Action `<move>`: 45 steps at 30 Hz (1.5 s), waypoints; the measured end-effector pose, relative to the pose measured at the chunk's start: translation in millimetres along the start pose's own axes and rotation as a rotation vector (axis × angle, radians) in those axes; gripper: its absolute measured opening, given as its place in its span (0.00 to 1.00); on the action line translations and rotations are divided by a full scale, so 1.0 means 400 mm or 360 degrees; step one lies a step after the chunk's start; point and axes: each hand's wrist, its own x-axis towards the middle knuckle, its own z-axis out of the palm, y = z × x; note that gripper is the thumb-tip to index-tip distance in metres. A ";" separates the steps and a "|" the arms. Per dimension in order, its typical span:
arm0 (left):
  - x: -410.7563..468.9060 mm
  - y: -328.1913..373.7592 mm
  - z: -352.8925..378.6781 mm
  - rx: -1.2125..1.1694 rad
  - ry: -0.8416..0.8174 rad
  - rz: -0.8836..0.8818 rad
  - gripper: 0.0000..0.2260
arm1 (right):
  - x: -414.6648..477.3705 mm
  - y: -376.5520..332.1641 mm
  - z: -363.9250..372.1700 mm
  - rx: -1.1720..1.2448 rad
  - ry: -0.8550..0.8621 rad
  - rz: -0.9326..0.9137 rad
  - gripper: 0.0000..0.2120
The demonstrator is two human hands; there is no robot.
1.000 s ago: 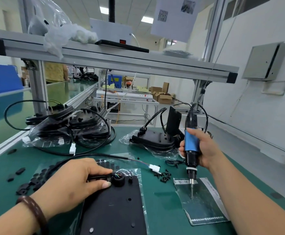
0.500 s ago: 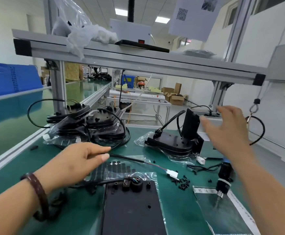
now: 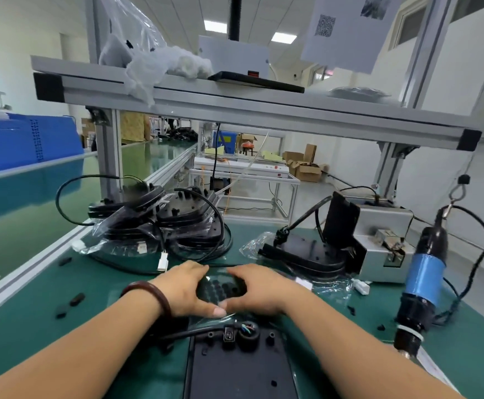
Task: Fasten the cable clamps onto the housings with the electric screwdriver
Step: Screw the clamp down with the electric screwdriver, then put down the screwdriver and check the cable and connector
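A flat black housing [image 3: 240, 372] lies on the green mat just in front of me, with a black cable and a small clamp [image 3: 229, 336] at its far edge. Beyond it lies a clear bag of small black parts [image 3: 220, 287]. My left hand [image 3: 187, 290] and my right hand [image 3: 263, 292] curl round this bag from either side, thumbs meeting at its near edge. The electric screwdriver [image 3: 422, 280], black with a blue band, hangs on its cord at the right, tip down, with no hand on it.
Bagged black housings with cables are stacked at the back left [image 3: 163, 226] and back centre [image 3: 307, 254]. A grey metal box [image 3: 384, 251] stands at the back right. Loose black parts [image 3: 71, 302] dot the mat at the left. An aluminium shelf [image 3: 235, 110] spans overhead.
My right hand let go of the screwdriver, which now hangs at the right. My left hand left the clamp on the housing. Both hands came together on the bag of black parts.
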 end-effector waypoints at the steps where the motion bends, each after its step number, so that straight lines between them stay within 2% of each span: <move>1: 0.001 -0.001 0.001 0.0017 0.0006 -0.0007 0.50 | 0.003 0.014 0.009 -0.0001 0.0024 0.0001 0.33; 5: -0.004 -0.001 0.007 0.0137 0.0055 -0.0040 0.47 | 0.017 0.053 0.027 -0.0178 -0.0015 0.0190 0.45; 10: -0.011 0.010 0.006 0.0027 0.0142 -0.0010 0.42 | 0.017 0.051 0.029 -0.0258 0.0085 0.0186 0.43; 13: -0.020 0.024 0.011 -0.0285 0.0341 0.0054 0.29 | 0.012 0.038 0.033 -0.0190 0.0271 0.0185 0.37; 16: -0.030 0.027 0.014 -0.0836 0.0381 0.0069 0.13 | 0.005 0.030 0.030 -0.0146 0.0374 0.0180 0.32; 18: -0.030 0.028 0.017 -0.0969 0.0452 0.0086 0.07 | -0.001 0.023 0.032 -0.0143 0.0436 0.0173 0.27; 23: -0.024 0.034 0.025 -0.1061 0.0596 0.0025 0.06 | -0.015 0.007 0.006 -0.0137 0.0379 0.0147 0.28; 25: -0.023 0.034 0.024 -0.1052 0.0628 0.0028 0.05 | -0.023 0.000 -0.017 0.0036 0.0462 0.0064 0.23; 28: -0.025 0.037 0.022 -0.1065 0.0650 0.0037 0.05 | -0.027 -0.020 -0.024 0.0201 0.0586 -0.0110 0.11; 35: -0.033 0.048 0.015 -0.0893 0.0713 -0.0005 0.05 | -0.013 -0.042 -0.010 0.0140 0.0635 -0.0229 0.05; 40: -0.037 0.052 0.005 -0.0807 0.0667 -0.0018 0.06 | -0.008 -0.046 -0.008 0.0094 0.0657 -0.0273 0.03; 45: -0.045 0.036 -0.014 -0.1007 0.0511 0.0102 0.04 | -0.011 -0.032 -0.018 0.0240 0.0655 -0.0238 0.10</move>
